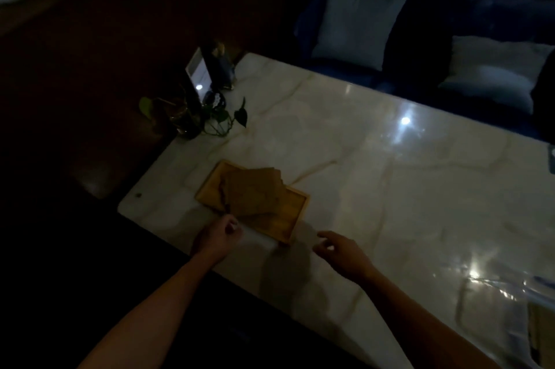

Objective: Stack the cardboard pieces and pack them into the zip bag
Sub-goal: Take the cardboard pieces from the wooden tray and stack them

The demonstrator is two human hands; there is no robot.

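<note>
Here both hands, left hand [217, 236] and right hand [339, 251], hover half-curled beside the tray [295, 220].

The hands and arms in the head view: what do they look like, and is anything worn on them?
Both forearms are bare as far as the frame shows: no sleeves in view. The left hand and the right hand wear no gloves. I see no watch, bracelet or ring, but the picture is dark and blurred, so small items could be missed.
</note>
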